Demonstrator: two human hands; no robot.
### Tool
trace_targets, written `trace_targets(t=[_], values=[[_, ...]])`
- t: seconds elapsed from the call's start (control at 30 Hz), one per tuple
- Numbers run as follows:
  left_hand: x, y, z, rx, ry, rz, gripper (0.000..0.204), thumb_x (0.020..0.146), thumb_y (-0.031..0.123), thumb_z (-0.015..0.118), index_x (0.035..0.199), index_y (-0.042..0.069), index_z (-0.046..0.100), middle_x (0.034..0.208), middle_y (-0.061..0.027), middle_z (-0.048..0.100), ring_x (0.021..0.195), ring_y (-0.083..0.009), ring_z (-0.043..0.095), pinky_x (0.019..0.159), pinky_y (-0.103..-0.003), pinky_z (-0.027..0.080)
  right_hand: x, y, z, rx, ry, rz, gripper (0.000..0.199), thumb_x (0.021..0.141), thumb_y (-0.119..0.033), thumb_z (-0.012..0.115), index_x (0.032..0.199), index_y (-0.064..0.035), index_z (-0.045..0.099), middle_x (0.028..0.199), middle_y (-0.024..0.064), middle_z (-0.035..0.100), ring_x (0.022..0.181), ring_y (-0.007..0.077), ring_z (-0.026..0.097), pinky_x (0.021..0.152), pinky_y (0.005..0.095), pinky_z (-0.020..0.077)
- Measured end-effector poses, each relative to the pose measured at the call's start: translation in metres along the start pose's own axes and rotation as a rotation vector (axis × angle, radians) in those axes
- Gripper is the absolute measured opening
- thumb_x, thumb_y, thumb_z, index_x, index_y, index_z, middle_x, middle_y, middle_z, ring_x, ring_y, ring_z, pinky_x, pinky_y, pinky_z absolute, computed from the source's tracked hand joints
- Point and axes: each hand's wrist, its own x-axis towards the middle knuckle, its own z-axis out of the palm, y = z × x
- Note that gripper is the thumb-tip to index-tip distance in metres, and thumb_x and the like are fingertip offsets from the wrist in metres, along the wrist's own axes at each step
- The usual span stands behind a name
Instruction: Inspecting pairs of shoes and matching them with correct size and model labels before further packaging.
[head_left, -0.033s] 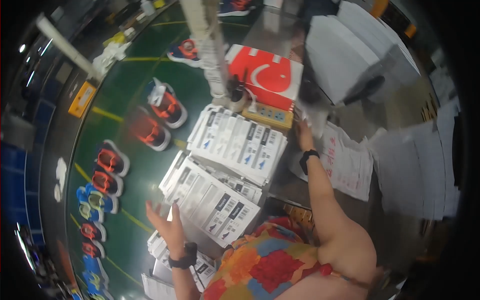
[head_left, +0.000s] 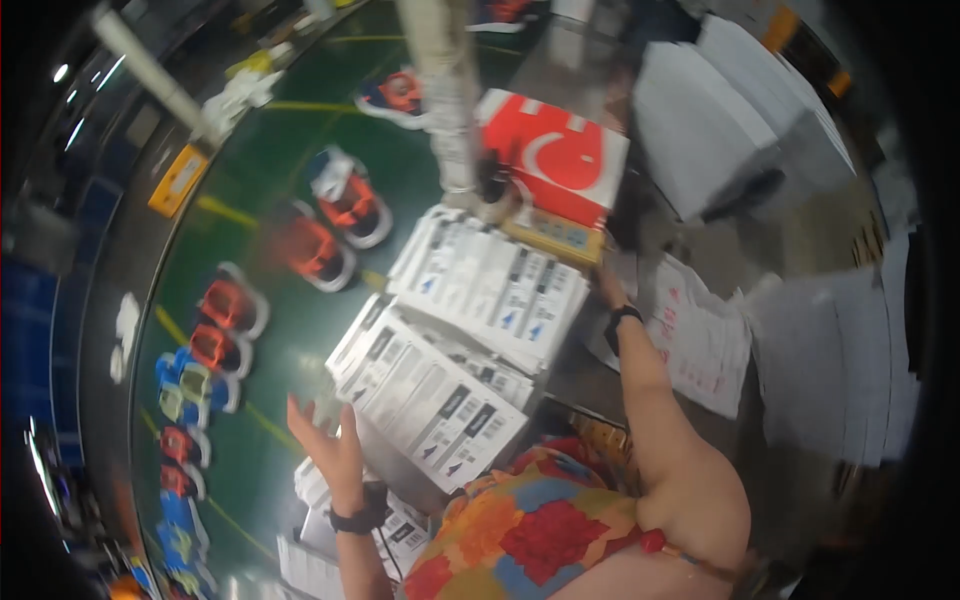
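My left hand (head_left: pixel 335 450) is open, its fingers spread and empty, over the left side of the stacked white labelled sheets (head_left: pixel 420 395). A second stack of white labelled sheets (head_left: pixel 490 285) lies just beyond. My right arm reaches forward past the stacks. My right hand (head_left: pixel 610 287) is beside the yellow socket strip (head_left: pixel 553 235), close to a pale thin sheet or bag (head_left: pixel 627 268). Its fingers are blurred and partly hidden, so I cannot tell whether they hold anything. A red and white shoebox (head_left: pixel 555 155) stands behind the strip.
Several orange and navy shoes (head_left: pixel 355 210) and blue ones (head_left: pixel 185 385) stand on the green belt (head_left: pixel 270 365) at left. A white post (head_left: pixel 440 110) rises beyond the stacks. At right are a white plastic bag (head_left: pixel 700 345) and grey-white board stacks (head_left: pixel 815 350).
The whole view has shifted slightly, with the stacks and shoes a little farther right in the picture. My right hand has drawn slightly back toward me; my left hand remains spread.
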Motion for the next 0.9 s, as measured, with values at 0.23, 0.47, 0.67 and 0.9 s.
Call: trace_targets(t=[0.23,0.47,0.67,0.9], values=[[0.05,-0.093,-0.12,0.533,0.194,0.136,0.088,0.075,0.017,0.074,0.148,0.007,0.026,0.145,-0.0347,0.025,0.136,-0.0498,0.024,0.112,-0.055,0.022,-0.017,-0.011,-0.056,-0.013,0.391,0.308,0.024,0.093,-0.015,0.055,0.111,-0.0021,0.065,0.112,0.0193,0.067,0.102,0.0342,0.063,0.089,0.0398,0.0481],[0.156,-0.157,-0.184,1.043,0.167,-0.147,0.098,0.063,0.05,0.082,0.143,0.023,0.034,0.148,-0.0419,0.014,0.139,-0.0577,0.008,0.103,-0.072,0.017,-0.004,-0.257,-0.204,0.439,0.544,-0.092,0.025,0.097,-0.007,0.052,0.121,0.0036,0.052,0.11,0.0153,0.066,0.103,0.0196,0.062,0.094,0.0316,0.0456],[0.203,-0.215,-0.238,1.136,0.073,-0.332,0.1,0.061,0.061,0.077,0.143,0.018,0.042,0.152,-0.0278,0.023,0.142,-0.0525,0.008,0.105,-0.075,0.006,-0.036,-0.506,-0.139,0.634,-0.302,-0.6,0.041,0.084,-0.002,0.063,0.124,-0.0019,0.053,0.105,0.01,0.064,0.099,0.019,0.06,0.093,0.0326,0.0445],[0.204,-0.21,-0.223,0.904,0.051,0.241,0.089,0.058,0.047,0.081,0.132,0.014,0.046,0.115,-0.0222,0.054,0.114,-0.0364,0.052,0.095,-0.067,0.031,-0.065,-0.668,0.038,0.174,-0.406,-1.387,0.069,0.078,-0.018,0.07,0.137,-0.0056,0.038,0.125,0.0245,0.048,0.123,0.0417,0.045,0.099,0.0507,0.0401]])
